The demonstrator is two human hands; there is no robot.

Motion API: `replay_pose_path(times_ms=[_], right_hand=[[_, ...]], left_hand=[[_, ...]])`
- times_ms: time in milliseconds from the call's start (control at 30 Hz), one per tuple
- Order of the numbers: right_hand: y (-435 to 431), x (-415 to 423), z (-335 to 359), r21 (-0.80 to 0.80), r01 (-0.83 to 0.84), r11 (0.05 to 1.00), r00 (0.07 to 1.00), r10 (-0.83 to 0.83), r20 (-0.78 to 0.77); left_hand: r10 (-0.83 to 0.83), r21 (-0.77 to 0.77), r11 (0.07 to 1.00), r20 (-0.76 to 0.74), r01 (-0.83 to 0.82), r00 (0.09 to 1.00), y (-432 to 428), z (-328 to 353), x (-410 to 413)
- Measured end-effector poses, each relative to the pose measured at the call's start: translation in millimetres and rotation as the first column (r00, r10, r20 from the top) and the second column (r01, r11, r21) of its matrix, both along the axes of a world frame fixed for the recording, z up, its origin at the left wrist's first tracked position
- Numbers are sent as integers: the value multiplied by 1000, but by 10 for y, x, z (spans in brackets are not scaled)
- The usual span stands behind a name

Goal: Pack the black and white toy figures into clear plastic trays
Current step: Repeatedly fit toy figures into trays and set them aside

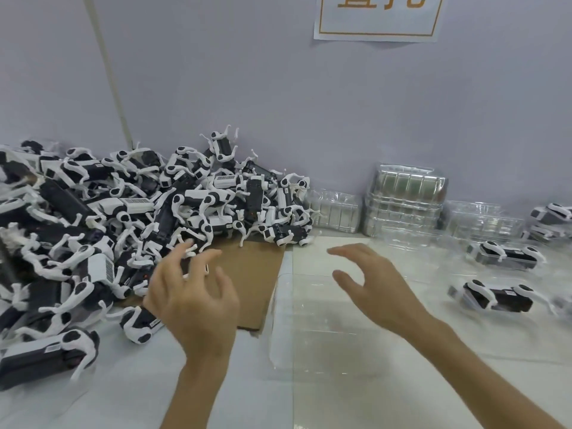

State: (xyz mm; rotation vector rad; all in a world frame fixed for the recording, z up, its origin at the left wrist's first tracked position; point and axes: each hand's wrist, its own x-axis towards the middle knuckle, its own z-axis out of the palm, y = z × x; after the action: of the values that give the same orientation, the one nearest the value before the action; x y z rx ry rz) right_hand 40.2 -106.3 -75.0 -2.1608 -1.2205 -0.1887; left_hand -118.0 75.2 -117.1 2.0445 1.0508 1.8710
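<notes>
Both hands empty over the counter (130, 407); no pick yet.
I log the robot-dog figure pile (139, 218), uncountable, left-forward. Three tray stacks (405, 199) at wall, two packed trays (504, 255) right, one open clear tray (309, 323) below right hand (380, 289). Left hand (195, 298) is nearer the pile. Both grips spread.

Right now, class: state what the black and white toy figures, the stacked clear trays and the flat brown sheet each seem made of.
Black and white toy figures: probably moulded plastic, smooth, slight sheen. Stacked clear trays: thin transparent plastic, glossy glints. Flat brown sheet: likely cardboard, matt, uniform tan.
</notes>
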Motion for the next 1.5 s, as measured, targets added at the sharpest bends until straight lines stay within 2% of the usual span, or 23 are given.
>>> replay_pose_path(times_ms=[67,100,200,267,367,433,533,600,633,700,767,833,867,967,1000,1033,1100,1133,1233,1333,1433,1500], right_hand=[[121,-322,16,11,-112,994,994,112,-7],[232,-422,51,-3,-150,989,989,150,-4],[728,-553,273,-40,-202,979,977,204,59],[1136,-536,458,-11,-208,978,977,208,42],[1804,-435,655,38,-195,980,976,197,-87],[2217,-394,642,-37,-228,973,956,217,-199],[2635,-419,429,-219,-282,934,937,219,-271],[2789,-464,231,-210,-279,937,928,207,-309],[2839,-498,133,-201,-266,943,937,204,-283],[2891,-556,-5,-175,-191,966,976,168,-135],[2920,-557,-17,-72,-84,994,996,85,6],[2938,-513,55,-18,-35,999,999,36,30],[2953,-490,87,-43,-8,999,998,10,58],[3020,-405,125,-117,175,978,939,-131,317],[3025,-362,137,-135,203,970,931,-148,334],[3025,-307,147,-160,182,970,953,-134,272],[3010,-180,165,-186,59,981,998,-57,17],[3007,-128,158,-202,20,979,999,-28,-39],[2972,-69,80,-234,-12,972,1000,6,-27],[2910,-71,112,-60,-17,998,985,7,-174],[2730,-89,311,174,11,985,870,77,-487],[2476,-106,479,306,60,950,673,187,-715]], left_hand=[[170,-82,983,106,-162,980,137,35,-113],[205,-162,969,112,-186,972,204,33,-155],[169,-421,896,34,-140,985,332,-22,-203],[130,-511,851,-17,-121,991,348,-64,-191],[92,-492,866,-24,-92,995,322,-101,-169],[80,-472,879,-3,-72,997,294,-107,-150],[57,-449,891,-31,-65,998,285,-153,-109],[32,-441,896,-66,-58,997,287,-192,-78],[19,-446,894,-77,-51,997,290,-204,-63],[0,-462,886,-75,-35,997,285,-216,-38],[-11,-472,881,-74,-26,997,262,-214,-24],[-18,-478,878,-64,-15,998,249,-211,-15],[-22,-483,875,-64,-11,998,251,-210,-12],[-54,-510,860,-87,2,995,259,-227,-10],[-71,-522,852,-77,21,995,255,-234,-9],[-90,-534,844,-57,46,994,249,-238,-9],[-111,-539,838,-22,82,994,235,-239,-1],[-113,-538,838,-14,88,993,230,-238,4],[-125,-546,830,11,110,992,231,-242,16],[-153,-550,822,33,145,988,215,-244,14],[-186,-559,812,31,172,982,201,-248,22],[-190,-561,807,51,185,981,210,-234,28]])
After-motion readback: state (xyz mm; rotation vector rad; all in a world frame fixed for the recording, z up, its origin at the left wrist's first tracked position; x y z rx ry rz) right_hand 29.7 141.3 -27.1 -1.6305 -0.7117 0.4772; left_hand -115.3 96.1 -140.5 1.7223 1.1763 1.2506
